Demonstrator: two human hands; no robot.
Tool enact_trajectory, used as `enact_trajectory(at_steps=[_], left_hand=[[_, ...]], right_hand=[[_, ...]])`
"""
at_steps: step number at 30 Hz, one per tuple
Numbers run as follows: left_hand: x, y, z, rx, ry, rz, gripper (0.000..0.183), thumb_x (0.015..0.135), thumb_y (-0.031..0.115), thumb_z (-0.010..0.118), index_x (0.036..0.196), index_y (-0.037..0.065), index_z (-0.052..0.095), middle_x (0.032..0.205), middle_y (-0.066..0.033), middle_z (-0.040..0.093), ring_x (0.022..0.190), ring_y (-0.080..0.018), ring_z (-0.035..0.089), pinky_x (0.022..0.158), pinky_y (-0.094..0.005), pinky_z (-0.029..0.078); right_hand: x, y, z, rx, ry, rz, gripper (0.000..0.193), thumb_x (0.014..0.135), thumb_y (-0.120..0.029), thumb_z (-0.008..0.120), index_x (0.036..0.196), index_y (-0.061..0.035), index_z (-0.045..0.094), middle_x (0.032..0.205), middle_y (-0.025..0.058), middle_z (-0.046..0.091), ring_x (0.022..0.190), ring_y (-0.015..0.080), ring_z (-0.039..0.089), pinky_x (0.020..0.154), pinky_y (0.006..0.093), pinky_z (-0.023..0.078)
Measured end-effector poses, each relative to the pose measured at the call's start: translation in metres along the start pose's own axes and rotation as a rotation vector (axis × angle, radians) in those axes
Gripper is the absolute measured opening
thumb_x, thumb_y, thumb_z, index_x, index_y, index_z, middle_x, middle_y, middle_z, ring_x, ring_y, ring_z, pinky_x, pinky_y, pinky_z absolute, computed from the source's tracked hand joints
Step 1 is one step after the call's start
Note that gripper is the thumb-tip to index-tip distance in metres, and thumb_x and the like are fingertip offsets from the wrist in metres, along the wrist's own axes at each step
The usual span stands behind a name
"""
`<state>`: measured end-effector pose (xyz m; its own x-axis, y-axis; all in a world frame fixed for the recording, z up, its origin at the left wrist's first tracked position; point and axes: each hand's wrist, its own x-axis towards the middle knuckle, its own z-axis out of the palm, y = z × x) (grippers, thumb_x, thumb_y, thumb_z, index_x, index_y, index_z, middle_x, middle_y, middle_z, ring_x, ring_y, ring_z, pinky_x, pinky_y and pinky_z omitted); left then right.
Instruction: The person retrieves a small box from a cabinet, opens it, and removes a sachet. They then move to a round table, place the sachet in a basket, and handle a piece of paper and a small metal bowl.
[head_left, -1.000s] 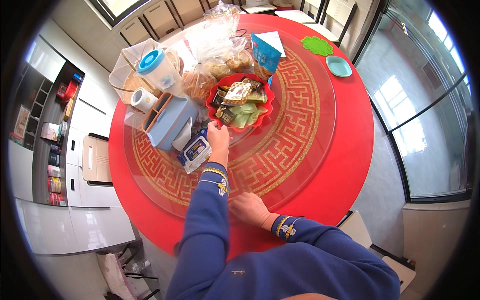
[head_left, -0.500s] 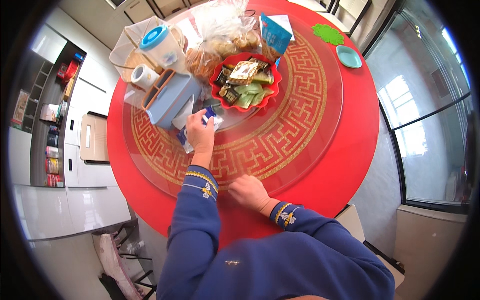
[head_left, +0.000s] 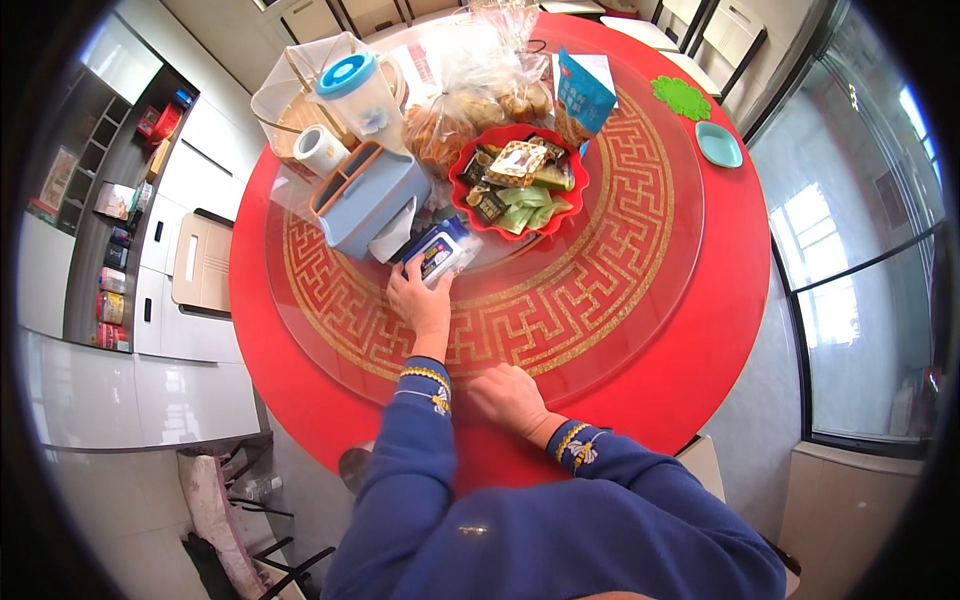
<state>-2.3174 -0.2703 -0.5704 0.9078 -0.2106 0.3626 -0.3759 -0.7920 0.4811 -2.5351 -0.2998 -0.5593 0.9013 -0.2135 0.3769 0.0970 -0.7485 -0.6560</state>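
Observation:
At the near side of the glass turntable (head_left: 560,300), my left hand (head_left: 420,300) grips the near edge of a blue-and-white packet (head_left: 438,252) that looks like wet wipes. Its fingers and thumb close on that edge; the far end lies near a red scalloped bowl (head_left: 568,205) of wrapped snacks. A grey-blue tissue box (head_left: 365,205) with a brown handle stands just left of the packet, white tissue (head_left: 393,235) hanging from its side. Loosely curled, my right hand (head_left: 508,397) rests at the turntable's near edge, with nothing visible in it.
Behind the bowl stand clear bags of food (head_left: 440,135), a blue pouch (head_left: 585,95), a blue-lidded jug (head_left: 355,95) and a paper roll (head_left: 320,150). A green mat (head_left: 681,98) and a pale teal dish (head_left: 718,145) lie far right on the red table (head_left: 700,350).
My left hand has moved from over the packet to its near edge. The packet is turned, with more of its blue face showing. My right hand stays about where it was.

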Motion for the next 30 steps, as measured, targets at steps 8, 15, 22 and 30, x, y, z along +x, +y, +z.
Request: enact_trajectory(at_steps=[8, 15, 22, 30], left_hand=[[-0.005, -0.004, -0.012, -0.059, 0.134, 0.133, 0.06, 0.071, 0.036, 0.079, 0.124, 0.019, 0.057, 0.133, -0.0165, 0.05, 0.122, -0.039, 0.045, 0.104, -0.0513, 0.034], [-0.089, -0.005, -0.054, -0.2, -0.066, 0.392, 0.048, 0.079, 0.014, 0.072, 0.124, 0.005, 0.057, 0.126, -0.0176, 0.054, 0.121, -0.0367, 0.047, 0.104, -0.0505, 0.034], [-0.146, -0.018, -0.096, -0.271, -0.224, 0.167, 0.034, 0.085, 0.002, 0.062, 0.119, 0.004, 0.06, 0.12, -0.015, 0.057, 0.116, -0.0323, 0.051, 0.101, -0.0424, 0.039], [-0.148, -0.026, -0.104, -0.292, -0.16, 0.116, 0.033, 0.089, 0.002, 0.059, 0.122, 0.004, 0.058, 0.118, -0.0122, 0.057, 0.11, -0.0257, 0.055, 0.093, -0.0372, 0.046]], right_hand=[[0.0, -0.001, 0.001, 0.024, 0.038, -0.026, 0.007, 0.082, -0.018, 0.067, 0.084, -0.0126, 0.063, 0.078, 0.0037, 0.057, 0.078, 0.0232, 0.057, 0.071, 0.0357, 0.048], [-0.004, 0.004, 0.001, 0.009, 0.123, -0.063, 0.009, 0.077, -0.017, 0.065, 0.073, -0.0137, 0.056, 0.072, 0.0036, 0.054, 0.071, 0.0252, 0.056, 0.065, 0.0372, 0.047], [-0.004, -0.002, 0.005, 0.03, 0.134, -0.076, 0.008, 0.078, -0.021, 0.065, 0.074, -0.0151, 0.061, 0.073, 0.0017, 0.057, 0.072, 0.0233, 0.057, 0.065, 0.0364, 0.047], [0.004, 0.001, 0.01, 0.199, -0.088, -0.115, 0.016, 0.083, -0.026, 0.062, 0.082, -0.011, 0.066, 0.081, 0.0056, 0.063, 0.08, 0.0271, 0.06, 0.069, 0.0402, 0.05]])
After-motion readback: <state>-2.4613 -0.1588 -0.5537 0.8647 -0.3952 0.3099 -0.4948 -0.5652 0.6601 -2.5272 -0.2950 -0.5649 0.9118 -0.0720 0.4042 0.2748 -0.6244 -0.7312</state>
